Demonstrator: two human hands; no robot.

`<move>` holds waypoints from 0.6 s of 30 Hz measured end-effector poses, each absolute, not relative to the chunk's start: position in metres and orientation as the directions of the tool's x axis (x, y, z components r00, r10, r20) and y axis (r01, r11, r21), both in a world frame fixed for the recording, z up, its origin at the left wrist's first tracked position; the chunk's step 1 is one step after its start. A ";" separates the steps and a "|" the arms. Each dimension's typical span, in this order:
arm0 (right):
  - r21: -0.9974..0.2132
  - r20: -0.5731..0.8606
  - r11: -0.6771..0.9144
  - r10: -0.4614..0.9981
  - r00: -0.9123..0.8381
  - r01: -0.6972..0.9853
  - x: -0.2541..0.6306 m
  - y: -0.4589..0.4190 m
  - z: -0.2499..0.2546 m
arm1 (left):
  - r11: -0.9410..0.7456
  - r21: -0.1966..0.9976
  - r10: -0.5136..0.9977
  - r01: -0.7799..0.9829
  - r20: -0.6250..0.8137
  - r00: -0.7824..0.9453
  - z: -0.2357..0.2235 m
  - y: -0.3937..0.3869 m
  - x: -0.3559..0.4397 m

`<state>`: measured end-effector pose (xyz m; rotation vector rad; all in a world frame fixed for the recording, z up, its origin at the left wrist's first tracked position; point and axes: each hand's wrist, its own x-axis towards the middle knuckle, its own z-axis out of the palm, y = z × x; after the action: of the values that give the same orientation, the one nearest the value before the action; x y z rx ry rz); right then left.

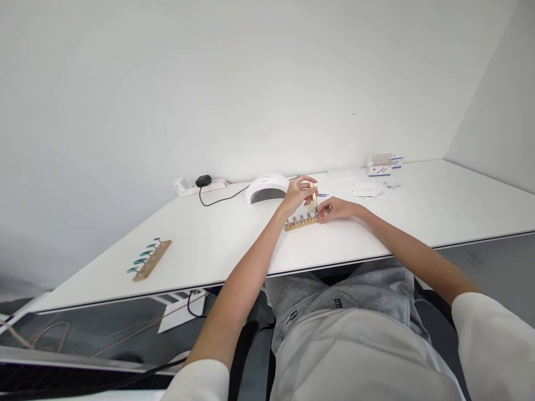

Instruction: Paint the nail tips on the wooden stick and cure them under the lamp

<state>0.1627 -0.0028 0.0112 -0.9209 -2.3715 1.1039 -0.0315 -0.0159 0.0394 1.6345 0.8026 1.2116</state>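
A wooden nail practice stand point(301, 223) lies on the desk before me, bearing several nail tips on small posts. Above its right end, my left hand point(297, 194) is closed around a slim gold-handled brush point(314, 196), held upright and pointing down to the last tip. The brush's lower end is too small to make out clearly. My right hand point(333, 209) rests on the desk at that same end, its fingers curled and pinching the stand's end beside the tip. A second nail stand point(154, 260) with several teal tips sits apart on the left.
Behind my left hand stands a white nail lamp point(267, 186), its black cable running to an adapter point(203, 180) on a power strip point(209, 187). Paper sheets point(368, 190) and small white-and-blue boxes point(380, 166) are at the back right. The desk's front edge point(334, 263) runs before my lap.
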 end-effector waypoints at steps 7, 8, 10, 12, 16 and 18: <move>-0.825 0.043 0.383 0.775 -0.630 0.416 0.183 -0.010 0.042 | -0.357 0.934 0.874 -0.009 0.337 0.351 0.043 -0.024 -0.029; -0.832 0.068 0.381 0.790 -0.609 0.403 0.185 -0.010 0.044 | -0.356 0.934 0.872 -0.008 0.335 0.358 0.043 -0.024 -0.028; -0.842 0.100 0.381 0.806 -0.584 0.382 0.187 -0.009 0.044 | -0.358 0.934 0.869 -0.001 0.334 0.364 0.043 -0.024 -0.027; -0.849 0.111 0.379 0.809 -0.577 0.368 0.188 -0.006 0.042 | -0.365 0.931 0.872 0.008 0.339 0.353 0.043 -0.024 -0.025; -0.851 0.160 0.405 0.806 -0.570 0.335 0.191 -0.013 0.056 | -0.381 0.925 0.879 0.012 0.358 0.316 0.042 -0.021 -0.025; -0.844 0.243 0.444 0.816 -0.525 0.300 0.194 -0.035 0.078 | -0.384 0.923 0.882 0.020 0.360 0.305 0.042 -0.019 -0.026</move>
<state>0.1944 -0.0346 0.0778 -0.9319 -2.0436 1.0141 -0.0264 -0.0192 0.0416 1.6748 0.8283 1.2054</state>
